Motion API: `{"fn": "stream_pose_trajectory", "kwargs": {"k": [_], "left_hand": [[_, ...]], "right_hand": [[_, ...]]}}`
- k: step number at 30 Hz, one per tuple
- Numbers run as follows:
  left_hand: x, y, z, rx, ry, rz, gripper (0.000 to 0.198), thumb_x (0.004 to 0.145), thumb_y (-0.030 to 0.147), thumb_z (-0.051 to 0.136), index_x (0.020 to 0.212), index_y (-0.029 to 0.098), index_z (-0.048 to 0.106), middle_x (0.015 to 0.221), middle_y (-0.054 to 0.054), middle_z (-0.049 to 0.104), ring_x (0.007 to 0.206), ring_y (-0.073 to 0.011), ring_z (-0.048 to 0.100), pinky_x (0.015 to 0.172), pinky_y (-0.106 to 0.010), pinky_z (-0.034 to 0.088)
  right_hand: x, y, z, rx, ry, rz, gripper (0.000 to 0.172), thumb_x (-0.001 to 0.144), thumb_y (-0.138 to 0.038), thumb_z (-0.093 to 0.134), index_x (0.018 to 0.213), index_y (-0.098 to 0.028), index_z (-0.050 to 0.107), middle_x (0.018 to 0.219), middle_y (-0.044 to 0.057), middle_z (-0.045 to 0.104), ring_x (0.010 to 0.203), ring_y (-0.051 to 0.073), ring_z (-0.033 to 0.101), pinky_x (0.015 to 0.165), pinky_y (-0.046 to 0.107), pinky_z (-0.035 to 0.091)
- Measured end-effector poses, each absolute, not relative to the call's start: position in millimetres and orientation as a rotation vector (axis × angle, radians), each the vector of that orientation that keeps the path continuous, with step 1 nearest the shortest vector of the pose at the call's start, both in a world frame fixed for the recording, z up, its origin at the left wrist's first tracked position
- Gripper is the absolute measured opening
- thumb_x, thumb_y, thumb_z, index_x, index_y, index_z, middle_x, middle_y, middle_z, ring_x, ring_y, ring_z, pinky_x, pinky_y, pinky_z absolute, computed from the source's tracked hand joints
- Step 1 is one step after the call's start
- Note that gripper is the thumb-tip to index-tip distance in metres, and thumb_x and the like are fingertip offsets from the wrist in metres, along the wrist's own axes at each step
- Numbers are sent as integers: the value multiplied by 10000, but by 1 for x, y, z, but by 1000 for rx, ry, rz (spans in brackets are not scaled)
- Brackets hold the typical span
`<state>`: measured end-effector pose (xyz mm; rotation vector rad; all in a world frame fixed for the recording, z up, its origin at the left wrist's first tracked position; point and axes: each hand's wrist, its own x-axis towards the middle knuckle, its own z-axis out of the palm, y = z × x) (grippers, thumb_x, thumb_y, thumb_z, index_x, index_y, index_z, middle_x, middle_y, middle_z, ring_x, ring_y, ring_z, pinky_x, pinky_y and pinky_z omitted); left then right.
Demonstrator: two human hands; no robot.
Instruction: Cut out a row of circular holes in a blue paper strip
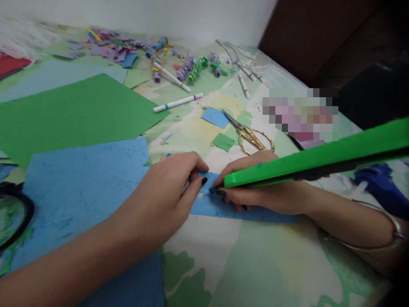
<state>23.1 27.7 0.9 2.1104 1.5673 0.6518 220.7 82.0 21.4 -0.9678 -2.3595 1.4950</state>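
Note:
A small blue paper piece (271, 215) lies flat in front of me, with a pale round spot near its left end. My left hand (179, 187) has its fingers curled and holds the left end of this piece between thumb and index finger. My right hand (268, 192) grips a long, flat-sided green tool (313, 153) near its dark tip, much as one holds a pen. That tip meets the paper by the spot. The tool slants back over the hand and out of view at the right; its exact kind is unclear.
Gold-handled scissors (252, 135) lie beyond my right hand, beside blue (214, 117) and green (223, 142) scraps. Large green (89, 111) and blue sheets (86, 179) spread on the left. White markers (179, 102) and curled paper strips (198, 69) lie farther back. A blue tool (380, 183) sits at right.

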Motion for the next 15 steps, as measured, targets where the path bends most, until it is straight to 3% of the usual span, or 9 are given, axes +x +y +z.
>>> {"fn": "stream_pose_trajectory", "kwargs": {"k": [4, 15], "left_hand": [[23, 28, 0, 2108, 1560, 677, 187, 855, 231, 464, 917, 171, 630, 731, -11, 591, 645, -148, 520, 593, -278, 381], [22, 26, -1, 2143, 1578, 677, 178, 848, 219, 476, 907, 167, 636, 701, -4, 581, 606, -136, 502, 563, -263, 365]], "right_hand": [[220, 84, 19, -991, -2306, 1588, 95, 775, -129, 630, 825, -120, 710, 556, -39, 634, 493, 74, 603, 489, 142, 508], [218, 83, 24, -1073, -2442, 1386, 111, 742, -122, 606, 715, -150, 710, 539, -45, 663, 500, 79, 631, 544, 154, 518]]}}
